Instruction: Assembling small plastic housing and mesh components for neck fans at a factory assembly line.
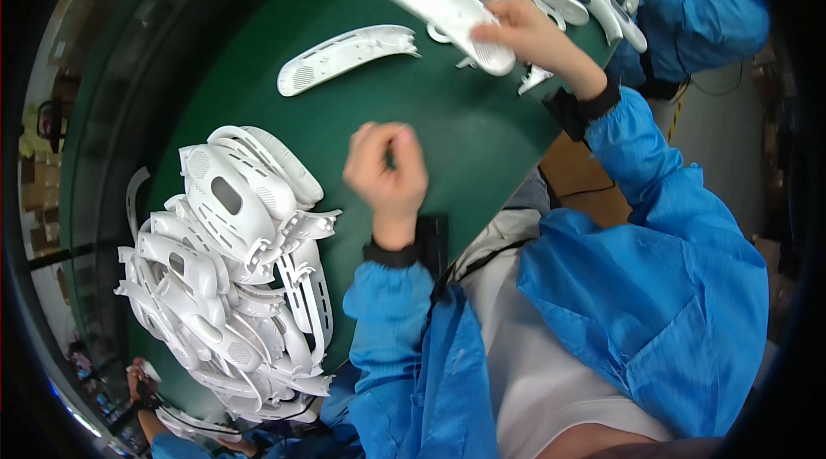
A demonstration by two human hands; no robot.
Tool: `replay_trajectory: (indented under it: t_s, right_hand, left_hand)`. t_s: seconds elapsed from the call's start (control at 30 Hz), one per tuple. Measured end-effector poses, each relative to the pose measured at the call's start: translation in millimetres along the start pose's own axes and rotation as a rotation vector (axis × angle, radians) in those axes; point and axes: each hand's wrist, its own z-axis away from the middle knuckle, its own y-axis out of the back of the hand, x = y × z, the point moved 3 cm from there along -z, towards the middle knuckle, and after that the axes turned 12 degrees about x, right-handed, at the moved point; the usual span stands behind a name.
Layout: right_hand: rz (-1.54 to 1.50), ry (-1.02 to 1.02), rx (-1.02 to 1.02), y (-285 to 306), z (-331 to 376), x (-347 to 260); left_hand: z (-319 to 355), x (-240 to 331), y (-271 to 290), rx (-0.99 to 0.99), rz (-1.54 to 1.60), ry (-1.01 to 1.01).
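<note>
A factory assembly bench — heaps of identical white moulded plastic parts (232, 287) on a green worktable (465, 128), blue work coats (654, 287).

Matt white plastic shells (232, 287); smooth green table (465, 132); blue cloth sleeves (654, 192).

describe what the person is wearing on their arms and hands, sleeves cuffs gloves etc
Both arms are in loose bright blue work-coat sleeves. The left sleeve and right sleeve each end in a snug black cuff at the wrist. The left hand and right hand are bare: no gloves, and no rings or watch visible.
</note>
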Motion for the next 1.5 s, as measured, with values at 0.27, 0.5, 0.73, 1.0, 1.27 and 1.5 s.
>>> replay_trajectory:
  t_s: [0.27, 0.5, 0.73, 1.0, 1.27, 1.5]
  right_hand:
    - [0.637, 0.219, 0.022, -77, -197, -20]
    - [0.331, 0.043, -0.068, -81, -195, -10]
    - [0.797, 0.362, -0.080, -19, -149, -4]
    - [1.031, 0.241, -0.047, -22, -136, 13]
    - [0.440, 0.309, 0.056, -1, -117, -24]
    - [0.027, -0.071, -0.021, 40, -48, -5]
  left_hand:
    - [11, -25, -24, -0.352, -0.110, 0.342]
    - [5, -31, -26, -0.337, 0.008, 0.397]
    - [5, -31, -31, -0.238, -0.062, 0.464]
    - [-34, -56, -23, 0.009, 0.529, 1.220]
    - [-67, -53, -38, 0.238, 0.146, 0.886]
    - [-99, 18, -26, -0.349, -0.239, 0.225]
